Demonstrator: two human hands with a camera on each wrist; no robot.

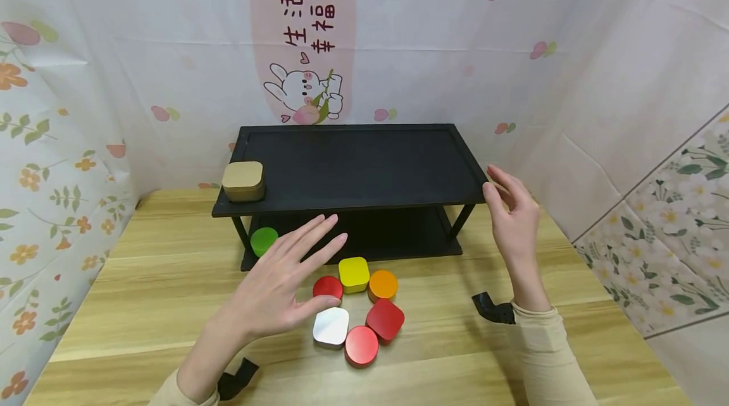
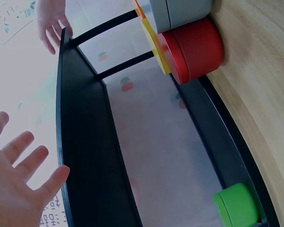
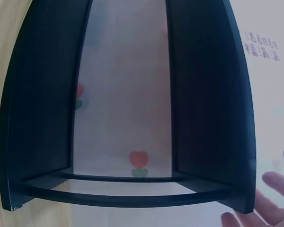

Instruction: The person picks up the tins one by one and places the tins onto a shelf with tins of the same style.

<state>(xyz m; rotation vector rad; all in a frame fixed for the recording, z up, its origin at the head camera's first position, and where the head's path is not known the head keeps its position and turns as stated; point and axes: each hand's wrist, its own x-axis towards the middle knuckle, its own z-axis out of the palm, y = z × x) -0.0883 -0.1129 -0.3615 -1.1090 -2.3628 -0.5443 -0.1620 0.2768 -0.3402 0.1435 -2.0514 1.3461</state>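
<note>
My left hand hovers with fingers spread in front of the black two-tier shelf, holding nothing. To its right on the table lies a loose ring of small lidded boxes: a yellow square one, an orange round one, a red square one, a white square one and two red round ones, the nearer at the front. Beside the shelf's right front corner is my right hand, fingers slightly bent and holding nothing; whether its fingertips touch the edge is unclear.
A tan square box sits on the top tier's left front corner. The green round box stands at the lower tier's left end. Behind the shelf hangs a printed cloth; the wooden table extends in front.
</note>
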